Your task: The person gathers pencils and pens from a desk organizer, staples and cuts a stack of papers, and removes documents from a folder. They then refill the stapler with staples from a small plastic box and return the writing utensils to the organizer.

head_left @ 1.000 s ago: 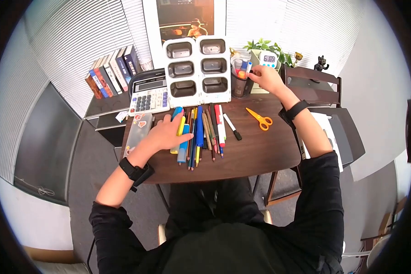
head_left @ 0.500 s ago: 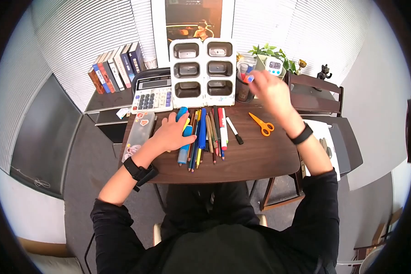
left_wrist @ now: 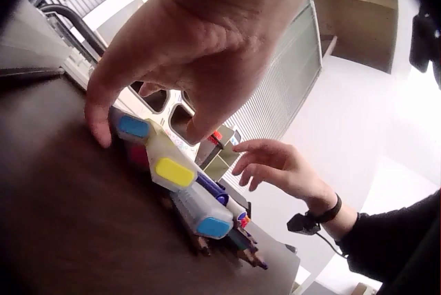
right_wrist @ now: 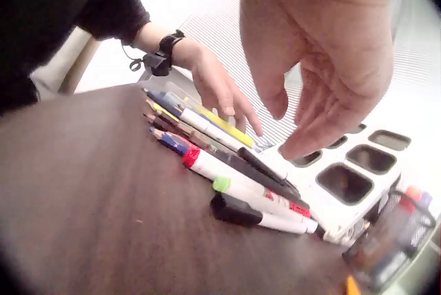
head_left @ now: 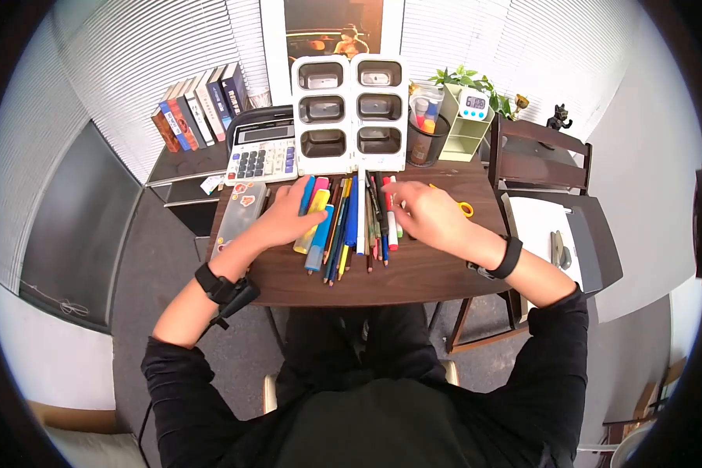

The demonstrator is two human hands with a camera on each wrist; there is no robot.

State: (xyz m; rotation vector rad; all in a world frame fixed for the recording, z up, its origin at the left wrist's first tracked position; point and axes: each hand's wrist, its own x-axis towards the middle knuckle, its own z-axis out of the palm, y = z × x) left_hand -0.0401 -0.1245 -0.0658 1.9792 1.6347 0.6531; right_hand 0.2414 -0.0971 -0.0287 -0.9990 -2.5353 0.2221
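Markers, highlighters and pencils lie side by side on the brown table. My left hand [head_left: 285, 218] rests at the pile's left side, fingers spread over a yellow highlighter [head_left: 310, 232] and blue highlighters [head_left: 317, 249]; in the left wrist view two fingertips stand either side of the yellow highlighter [left_wrist: 173, 171]. A white marker with a blue end [head_left: 360, 222] lies mid-pile. My right hand [head_left: 441, 222] hovers over the right side, near a red-and-white marker [head_left: 391, 226]. The right wrist view shows its loosely bent fingers [right_wrist: 303, 145] holding nothing, above the black-capped marker [right_wrist: 238, 211].
Behind the pile stands a white six-compartment organizer [head_left: 351, 100], with a calculator [head_left: 261, 160] to its left and a mesh pen cup [head_left: 427, 144] to its right. Orange scissors [head_left: 466, 208] are partly hidden by my right hand. A sticker-covered case [head_left: 240, 210] lies at the left edge.
My right hand has come from the pen cup leftward and down to the pile and let go of the blue-ended white marker, now among the pens. My left hand has shifted slightly.
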